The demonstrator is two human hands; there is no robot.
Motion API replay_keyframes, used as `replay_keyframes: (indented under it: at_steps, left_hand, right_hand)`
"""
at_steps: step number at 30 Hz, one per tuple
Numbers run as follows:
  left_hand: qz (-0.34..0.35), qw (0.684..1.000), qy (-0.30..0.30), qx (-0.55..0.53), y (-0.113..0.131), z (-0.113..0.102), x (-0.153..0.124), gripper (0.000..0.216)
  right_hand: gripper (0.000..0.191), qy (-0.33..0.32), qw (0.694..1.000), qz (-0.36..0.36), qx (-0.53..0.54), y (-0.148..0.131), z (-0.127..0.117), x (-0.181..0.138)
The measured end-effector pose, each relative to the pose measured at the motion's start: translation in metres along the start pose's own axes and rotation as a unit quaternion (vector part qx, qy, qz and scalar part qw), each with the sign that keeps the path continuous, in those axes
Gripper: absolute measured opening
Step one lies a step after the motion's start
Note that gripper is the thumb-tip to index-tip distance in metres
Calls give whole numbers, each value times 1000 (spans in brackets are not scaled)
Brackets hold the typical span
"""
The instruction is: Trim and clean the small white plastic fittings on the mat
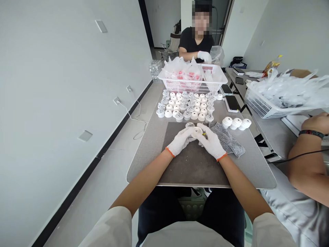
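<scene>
In white knit gloves with orange cuffs, my left hand (180, 141) and my right hand (211, 143) grip a small white round part (197, 132) with a hole in its middle. My fingers hide much of its side, and a bit of yellow shows by my right fingers. Just beyond my left fingertips lies a small round piece with a clear top (190, 125). Beneath my hands is a dark brown mat (192, 168). A crumpled grey cloth (230, 140) lies right of my right hand.
Rows of similar white round parts (197, 109), some under clear film, fill the table behind the mat. Three short stacks (235, 122) stand at the right. Behind are a white basket (190, 85) of bags, phones (232, 103) and a gloved co-worker (196, 43). Another person's arm (308, 161) is at right.
</scene>
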State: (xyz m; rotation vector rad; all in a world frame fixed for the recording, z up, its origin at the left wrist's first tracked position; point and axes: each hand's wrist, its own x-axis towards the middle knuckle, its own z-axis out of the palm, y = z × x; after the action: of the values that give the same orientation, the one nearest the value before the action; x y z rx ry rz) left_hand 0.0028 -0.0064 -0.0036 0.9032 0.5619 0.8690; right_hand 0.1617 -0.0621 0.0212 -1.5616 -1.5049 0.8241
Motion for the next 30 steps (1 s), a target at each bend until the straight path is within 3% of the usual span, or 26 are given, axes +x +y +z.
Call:
replay_keyframes:
  at_steps: [7,15,24,30]
  left_hand:
    - [21,1000,5,1,2,3,-4,38]
    - [-2,999,23,26,1,3,-6,39]
    - [3,999,31,21,-3,0,0,37]
    - [-33,998,20,41,2,6,-3,48]
  right_hand:
    - [69,-10,999,-5,-35,-2,-2,-2]
    - [66,-86,988,-106,-78,-5,-7,-1]
    - [70,84,995,5,-56,1,-4,1]
    - [71,77,994,-66,-30,4,-5,2]
